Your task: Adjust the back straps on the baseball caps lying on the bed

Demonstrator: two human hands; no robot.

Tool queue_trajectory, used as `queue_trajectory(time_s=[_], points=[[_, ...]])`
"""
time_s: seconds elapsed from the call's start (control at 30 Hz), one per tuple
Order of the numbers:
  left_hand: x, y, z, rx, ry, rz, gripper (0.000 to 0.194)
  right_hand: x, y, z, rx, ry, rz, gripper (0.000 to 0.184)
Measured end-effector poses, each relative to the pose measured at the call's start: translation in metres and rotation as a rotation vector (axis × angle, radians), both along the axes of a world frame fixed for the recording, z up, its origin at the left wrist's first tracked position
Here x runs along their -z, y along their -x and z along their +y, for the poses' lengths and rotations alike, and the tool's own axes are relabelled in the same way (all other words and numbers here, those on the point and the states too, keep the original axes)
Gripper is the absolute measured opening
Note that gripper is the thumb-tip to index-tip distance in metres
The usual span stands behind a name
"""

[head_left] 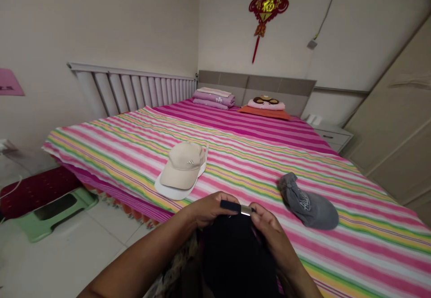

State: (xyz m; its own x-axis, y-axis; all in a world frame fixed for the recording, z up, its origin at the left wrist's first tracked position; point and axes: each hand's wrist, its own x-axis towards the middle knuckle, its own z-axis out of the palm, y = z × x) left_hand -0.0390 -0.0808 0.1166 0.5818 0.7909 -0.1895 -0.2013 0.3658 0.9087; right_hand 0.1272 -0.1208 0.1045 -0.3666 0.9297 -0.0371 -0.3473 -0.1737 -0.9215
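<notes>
Black cap (235,255), one: in both hands at the near edge of the bed, its dark strap (230,206) and metal buckle (247,210) uppermost. Left hand (209,210): fingers pinched on the black cap at the strap. Right hand (268,227): fingers pinched on the black cap beside the buckle. Beige cap (183,165), one: on the bed, left of the hands, lying over a white cap (172,193). Grey cap (311,206), one: lettered, on the bed, right of the hands. Bed (242,154): striped cover. Folded purple bedding (215,98) and orange pillow (264,112): near the headboard (262,84).
</notes>
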Motion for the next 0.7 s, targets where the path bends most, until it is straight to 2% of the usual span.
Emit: queue_trajectory(time_s=[0.13,0.23,0.33,0.47,0.63,0.7], points=[[0.001,-0.003,-0.002,0.066,-0.003,-0.049,0.036,-0.005,0.002,0.001,-0.001,-0.071,-0.087,0.040],[0.003,-0.006,-0.006,0.040,-0.019,-0.125,0.034,-0.006,0.001,0.002,-0.003,-0.129,-0.143,0.040],[0.005,-0.009,-0.010,-0.001,-0.039,-0.167,0.035,-0.003,0.002,0.001,0.067,-0.155,-0.152,0.040],[0.008,-0.006,-0.010,-0.066,-0.059,-0.175,0.034,0.002,0.002,0.002,0.185,-0.085,-0.073,0.038],[0.013,0.014,-0.007,-0.182,-0.127,-0.314,0.042,0.003,-0.016,0.020,0.411,0.107,0.247,0.033],[0.014,0.021,-0.006,-0.213,-0.126,-0.344,0.042,0.006,-0.021,0.025,0.440,0.174,0.323,0.032]])
